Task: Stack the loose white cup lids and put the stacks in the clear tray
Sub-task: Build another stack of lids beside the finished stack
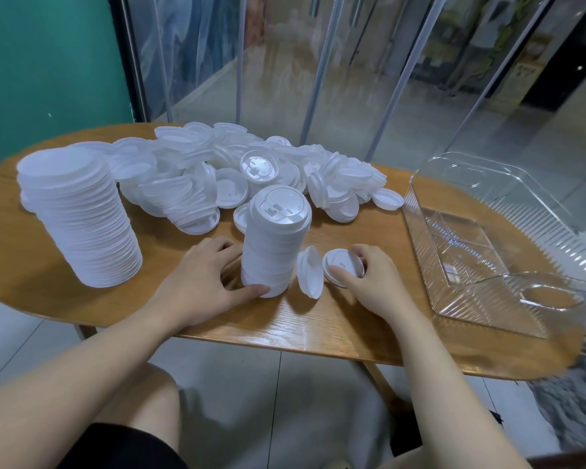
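A: Where do the lids stand at this moment?

B: A narrow stack of sip lids (274, 245) stands upright near the front of the wooden tabletop (335, 326). The left hand (197, 282) steadies its base, fingers curled round the bottom lids and the thumb pressed against the front. The right hand (372, 282) pinches a single lid (343, 265) lying just beside the stack, and another loose lid (309, 272) stands on edge between the two. A wider stack (82, 218) leans at the left, and the unsorted pile (251, 170) spreads across the far side. The clear tray (494, 245) sits at the right, and no lids can be seen in it.

A: How will they handle?

B: They look like thin moulded plastic, so probably very light, a little springy and slick. A single lid seems best taken by its rim, as the right hand has it. The tall stack will likely shear or topple if lifted from the top alone; gripping low with a second hand capping the top should keep it together on the way to the tray.
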Available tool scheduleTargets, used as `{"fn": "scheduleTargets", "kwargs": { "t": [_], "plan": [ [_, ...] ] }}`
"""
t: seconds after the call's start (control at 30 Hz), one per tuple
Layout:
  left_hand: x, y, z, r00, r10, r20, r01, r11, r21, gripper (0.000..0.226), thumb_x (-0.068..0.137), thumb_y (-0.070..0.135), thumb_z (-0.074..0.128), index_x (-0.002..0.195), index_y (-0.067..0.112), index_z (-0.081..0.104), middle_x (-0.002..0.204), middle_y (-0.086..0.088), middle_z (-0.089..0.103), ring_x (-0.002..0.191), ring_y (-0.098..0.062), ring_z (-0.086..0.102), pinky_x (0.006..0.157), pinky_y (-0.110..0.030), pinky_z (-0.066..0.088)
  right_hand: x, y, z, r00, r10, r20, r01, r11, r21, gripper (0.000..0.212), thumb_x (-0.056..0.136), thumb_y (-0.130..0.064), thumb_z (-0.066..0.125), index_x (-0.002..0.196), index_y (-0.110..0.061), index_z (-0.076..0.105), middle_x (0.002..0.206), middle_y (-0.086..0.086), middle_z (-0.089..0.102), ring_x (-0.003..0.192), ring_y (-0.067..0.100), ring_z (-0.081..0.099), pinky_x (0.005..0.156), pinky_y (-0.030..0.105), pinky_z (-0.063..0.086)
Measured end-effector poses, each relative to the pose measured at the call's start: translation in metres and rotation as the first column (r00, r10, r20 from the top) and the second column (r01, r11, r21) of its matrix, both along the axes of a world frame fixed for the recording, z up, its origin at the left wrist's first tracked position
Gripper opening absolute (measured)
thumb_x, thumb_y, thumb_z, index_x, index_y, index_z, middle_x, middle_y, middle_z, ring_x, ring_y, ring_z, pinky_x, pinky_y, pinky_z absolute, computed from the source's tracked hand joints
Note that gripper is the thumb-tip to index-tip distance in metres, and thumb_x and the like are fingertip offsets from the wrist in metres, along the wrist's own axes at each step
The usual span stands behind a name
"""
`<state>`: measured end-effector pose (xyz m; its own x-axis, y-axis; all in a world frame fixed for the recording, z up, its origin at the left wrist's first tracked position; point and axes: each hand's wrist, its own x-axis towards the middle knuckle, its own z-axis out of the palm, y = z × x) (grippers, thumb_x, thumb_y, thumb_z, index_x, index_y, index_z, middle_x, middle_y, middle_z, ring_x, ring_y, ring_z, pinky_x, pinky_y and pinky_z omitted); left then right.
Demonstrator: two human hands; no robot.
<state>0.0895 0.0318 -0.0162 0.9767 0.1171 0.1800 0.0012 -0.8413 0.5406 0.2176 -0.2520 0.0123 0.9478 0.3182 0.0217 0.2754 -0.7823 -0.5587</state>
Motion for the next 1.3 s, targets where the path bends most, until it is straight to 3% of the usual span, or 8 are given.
{"fn": "scheduleTargets", "kwargs": {
  "t": [0.13, 0.27, 0.4, 0.57, 0.77, 0.93, 1.17, 1.3],
  "plan": [
    [0.000, 0.000, 0.000, 1.000, 0.001, -0.001, -0.001, 1.000, -0.003, 0.077, 0.074, 0.094, 0.055, 0.137, 0.050, 0.055, 0.119, 0.027, 0.048, 0.108, -0.005, 0.044, 0.091, -0.032, 0.042, 0.000, 0.000, 0.000, 0.999, 0.041, 0.010, -0.041, 0.999, -0.005, 0.073, 0.084, -0.052, 0.081, 0.144, -0.019, 0.055, 0.139, -0.006, 0.057, 0.130, 0.016, 0.049, 0.107, 0.038, 0.044],
    [0.000, 0.000, 0.000, 1.000, -0.004, 0.005, 0.004, 1.000, -0.001, 0.076, 0.074, 0.093, 0.055, 0.137, 0.051, 0.055, 0.118, 0.026, 0.049, 0.106, -0.004, 0.044, 0.092, -0.034, 0.045, 0.002, 0.006, 0.019, 0.992, -0.060, 0.108, 0.018, 0.935, 0.355, 0.055, 0.082, -0.040, 0.086, 0.129, -0.020, 0.066, 0.126, -0.007, 0.064, 0.118, 0.014, 0.061, 0.097, 0.030, 0.052],
    [0.000, 0.000, -0.001, 1.000, -0.016, 0.024, 0.017, 1.000, -0.019, 0.069, 0.076, 0.090, 0.058, 0.134, 0.052, 0.056, 0.116, 0.026, 0.049, 0.105, -0.006, 0.045, 0.094, -0.037, 0.046, -0.016, 0.029, 0.059, 0.968, -0.037, 0.250, -0.117, 0.810, 0.574, 0.053, 0.082, -0.037, 0.087, 0.128, -0.021, 0.067, 0.123, -0.011, 0.067, 0.114, 0.005, 0.065, 0.091, 0.019, 0.053],
    [-0.001, 0.000, -0.002, 1.000, -0.004, 0.026, 0.004, 1.000, -0.015, 0.067, 0.076, 0.090, 0.059, 0.133, 0.054, 0.055, 0.116, 0.024, 0.050, 0.107, -0.008, 0.046, 0.096, -0.038, 0.046, -0.043, 0.067, 0.083, 0.906, 0.111, 0.408, -0.315, 0.820, 0.478, 0.067, 0.081, -0.047, 0.086, 0.137, -0.020, 0.061, 0.129, -0.013, 0.064, 0.120, 0.000, 0.058, 0.097, 0.020, 0.050],
    [0.000, -0.001, -0.001, 1.000, 0.007, 0.021, -0.007, 1.000, 0.000, 0.067, 0.077, 0.091, 0.057, 0.133, 0.055, 0.053, 0.114, 0.025, 0.050, 0.107, -0.008, 0.045, 0.095, -0.037, 0.046, -0.046, 0.083, 0.078, 0.905, 0.230, 0.357, -0.369, 0.843, 0.391, 0.065, 0.081, -0.042, 0.087, 0.137, -0.018, 0.063, 0.130, -0.011, 0.064, 0.122, 0.000, 0.055, 0.101, 0.019, 0.046],
    [0.000, -0.001, -0.001, 1.000, 0.004, 0.028, -0.004, 1.000, -0.004, 0.068, 0.077, 0.089, 0.058, 0.135, 0.054, 0.053, 0.115, 0.025, 0.050, 0.106, -0.007, 0.044, 0.096, -0.036, 0.044, -0.045, 0.081, 0.074, 0.912, 0.247, 0.327, -0.371, 0.838, 0.401, 0.066, 0.082, -0.043, 0.086, 0.138, -0.019, 0.061, 0.131, -0.012, 0.063, 0.122, -0.002, 0.054, 0.097, 0.006, 0.040],
    [0.000, -0.001, -0.001, 1.000, 0.007, 0.012, -0.007, 1.000, 0.005, 0.072, 0.076, 0.092, 0.055, 0.136, 0.053, 0.053, 0.116, 0.026, 0.049, 0.109, -0.010, 0.045, 0.097, -0.039, 0.046, -0.049, 0.079, 0.066, 0.928, 0.221, 0.299, -0.341, 0.827, 0.448, 0.075, 0.080, -0.044, 0.087, 0.144, -0.022, 0.056, 0.135, -0.011, 0.062, 0.123, -0.002, 0.055, 0.099, 0.009, 0.043],
    [0.000, -0.001, -0.001, 1.000, 0.006, 0.012, -0.006, 1.000, 0.010, 0.071, 0.077, 0.092, 0.055, 0.137, 0.054, 0.052, 0.117, 0.026, 0.049, 0.110, -0.010, 0.045, 0.097, -0.039, 0.046, -0.050, 0.078, 0.064, 0.931, 0.229, 0.285, -0.338, 0.835, 0.433, 0.083, 0.078, -0.048, 0.087, 0.149, -0.024, 0.051, 0.141, -0.012, 0.060, 0.127, 0.003, 0.056, 0.107, 0.026, 0.048]
  ]
}}
